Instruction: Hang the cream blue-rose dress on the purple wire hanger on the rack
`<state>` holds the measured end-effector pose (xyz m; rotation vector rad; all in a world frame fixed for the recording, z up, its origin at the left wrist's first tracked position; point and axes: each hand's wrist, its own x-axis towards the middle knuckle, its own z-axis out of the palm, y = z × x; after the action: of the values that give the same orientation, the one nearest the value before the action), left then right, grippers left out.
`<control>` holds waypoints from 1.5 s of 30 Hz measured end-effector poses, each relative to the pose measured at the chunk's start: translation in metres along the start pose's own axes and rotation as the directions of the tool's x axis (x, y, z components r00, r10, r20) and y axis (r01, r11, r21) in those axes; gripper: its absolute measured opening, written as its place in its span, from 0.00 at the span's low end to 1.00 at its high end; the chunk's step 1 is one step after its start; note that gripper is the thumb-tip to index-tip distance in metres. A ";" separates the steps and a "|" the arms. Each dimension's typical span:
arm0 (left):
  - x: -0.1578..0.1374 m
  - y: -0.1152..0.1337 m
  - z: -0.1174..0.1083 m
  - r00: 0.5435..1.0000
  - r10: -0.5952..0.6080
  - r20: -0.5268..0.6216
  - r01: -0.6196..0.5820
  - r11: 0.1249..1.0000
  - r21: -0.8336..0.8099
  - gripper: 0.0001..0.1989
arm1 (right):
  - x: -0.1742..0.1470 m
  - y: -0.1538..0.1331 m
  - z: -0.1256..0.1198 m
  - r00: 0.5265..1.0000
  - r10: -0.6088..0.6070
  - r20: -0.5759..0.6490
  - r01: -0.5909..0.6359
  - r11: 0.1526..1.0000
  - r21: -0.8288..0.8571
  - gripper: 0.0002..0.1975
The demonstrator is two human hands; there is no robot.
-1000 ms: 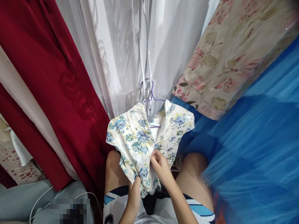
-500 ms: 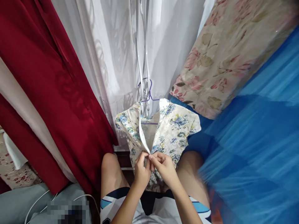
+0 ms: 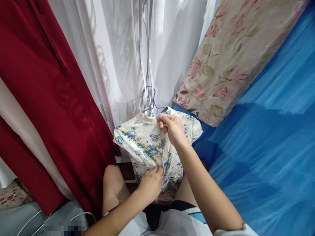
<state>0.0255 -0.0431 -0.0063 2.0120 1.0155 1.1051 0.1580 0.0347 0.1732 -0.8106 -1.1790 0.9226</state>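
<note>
Holding floral garment (image 3: 150,144), neckline edge (image 3: 150,118) pinched, hands (image 3: 173,129) apart

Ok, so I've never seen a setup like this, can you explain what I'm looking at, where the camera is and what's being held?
There's no machine here: these are a person's own bare hands. One camera, worn on the head, looks forward and down, so you see roughly what the wearer sees, legs included.

In the middle is a floral garment on a purple hanger, its hook up among dangling white straps. The right hand pinches the garment's front near the neckline. The left hand is curled against the front lower down; its fingertips are hard to see.

Around it hang red cloth, white cloth, pink-flowered cloth and blue fabric.
</note>
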 end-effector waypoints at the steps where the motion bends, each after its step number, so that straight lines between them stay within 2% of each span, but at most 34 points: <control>1: 0.009 0.005 -0.012 0.999 0.029 0.020 -0.030 0.999 0.044 0.06 | -0.004 0.002 0.000 1.000 0.002 0.005 -0.002 1.000 -0.005 0.13; 2: 0.019 0.012 -0.026 0.998 0.068 0.010 -0.068 0.994 0.089 0.08 | -0.009 0.004 0.000 1.000 0.003 0.008 -0.003 1.000 -0.013 0.13; 4: 0.046 0.030 -0.055 0.983 0.152 -0.107 -0.134 0.979 0.154 0.14 | -0.020 0.009 0.000 1.000 -0.010 0.018 0.010 0.999 -0.046 0.14; 6: 0.074 0.049 -0.079 0.937 0.247 -0.249 -0.203 0.961 0.189 0.18 | -0.027 0.011 0.002 0.999 -0.044 0.027 0.046 0.996 -0.074 0.14; 7: 0.088 0.058 -0.088 0.917 0.291 -0.273 -0.235 0.946 0.221 0.18 | -0.028 0.011 0.004 0.997 -0.066 0.030 0.068 0.995 -0.077 0.14; 9: 0.111 0.072 -0.099 0.885 0.396 -0.246 -0.322 0.901 0.292 0.14 | -0.028 0.013 0.007 0.993 -0.112 0.027 0.113 0.991 -0.077 0.13; 12: 0.130 0.088 -0.102 0.829 0.515 -0.219 -0.416 0.829 0.373 0.12 | -0.024 0.026 0.008 0.987 -0.163 -0.007 0.161 0.981 -0.112 0.14; 15: 0.138 0.093 -0.114 0.753 0.540 -0.376 -0.411 0.833 0.372 0.12 | -0.029 0.055 0.002 0.991 -0.119 -0.062 0.106 0.977 -0.183 0.15; 17: 0.143 0.084 -0.134 0.694 0.486 -0.531 -0.372 0.874 0.313 0.12 | -0.041 0.074 -0.003 0.996 -0.043 -0.075 0.030 0.985 -0.172 0.16; 19: 0.148 0.060 -0.159 0.637 0.381 -0.670 -0.329 0.920 0.212 0.12 | -0.059 0.087 -0.004 0.999 0.014 -0.038 -0.019 0.993 -0.118 0.16; 21: 0.147 0.025 -0.176 0.575 0.199 -0.794 -0.301 0.953 0.021 0.12 | -0.078 0.092 -0.001 0.998 0.041 0.040 -0.039 0.998 -0.053 0.16; 22: 0.144 0.006 -0.179 0.561 0.044 -0.826 -0.283 0.948 -0.142 0.12 | -0.085 0.093 0.002 0.995 0.051 0.081 -0.050 0.999 -0.020 0.15; 23: 0.138 -0.012 -0.177 0.553 -0.161 -0.817 -0.262 0.898 -0.354 0.12 | -0.091 0.093 0.004 0.992 0.065 0.112 -0.067 0.998 0.015 0.15; 24: 0.132 -0.030 -0.170 0.542 -0.366 -0.756 -0.228 0.802 -0.552 0.13 | -0.095 0.094 0.006 0.988 0.082 0.129 -0.090 0.994 0.055 0.15; 26: 0.119 -0.056 -0.148 0.555 -0.470 -0.686 -0.175 0.740 -0.649 0.14 | -0.098 0.095 0.007 0.988 0.113 0.105 -0.130 0.978 0.165 0.13; 29: 0.109 -0.072 -0.112 0.569 -0.495 -0.657 -0.154 0.721 -0.676 0.15 | -0.096 0.099 -0.006 0.989 0.149 0.001 -0.141 0.938 0.317 0.12; 31: 0.111 -0.069 -0.100 0.537 -0.474 -0.698 -0.187 0.740 -0.646 0.14 | -0.095 0.098 -0.018 0.987 0.160 -0.018 -0.147 0.939 0.311 0.12; 33: 0.117 -0.062 -0.103 0.467 -0.423 -0.777 -0.241 0.784 -0.572 0.12 | -0.097 0.095 -0.026 0.987 0.161 0.015 -0.160 0.958 0.240 0.13; 36: 0.124 -0.050 -0.123 0.332 -0.237 -0.913 -0.292 0.895 -0.338 0.10 | -0.101 0.091 -0.026 0.985 0.160 0.067 -0.169 0.973 0.159 0.14; 37: 0.125 -0.048 -0.130 0.310 -0.218 -0.925 -0.304 0.899 -0.314 0.09 | -0.101 0.091 -0.023 0.984 0.158 0.076 -0.168 0.976 0.142 0.14; 38: 0.125 -0.047 -0.137 0.307 -0.253 -0.918 -0.318 0.881 -0.349 0.09 | -0.101 0.091 -0.019 0.984 0.158 0.084 -0.167 0.978 0.128 0.15; 39: 0.125 -0.046 -0.141 0.325 -0.333 -0.885 -0.330 0.837 -0.436 0.09 | -0.101 0.092 -0.015 0.983 0.160 0.093 -0.170 0.979 0.115 0.15; 42: 0.123 -0.049 -0.142 0.452 -0.593 -0.666 -0.293 0.606 -0.739 0.08 | -0.100 0.099 -0.001 0.975 0.185 0.123 -0.196 0.977 0.083 0.15; 45: 0.113 -0.053 -0.124 0.549 -0.656 -0.517 -0.225 0.480 -0.848 0.07 | -0.098 0.110 0.004 0.971 0.215 0.106 -0.224 0.972 0.078 0.16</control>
<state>-0.0603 0.0979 0.0534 0.3913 0.8018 1.9268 0.1237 -0.0094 0.0370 -0.8430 -1.1375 1.2003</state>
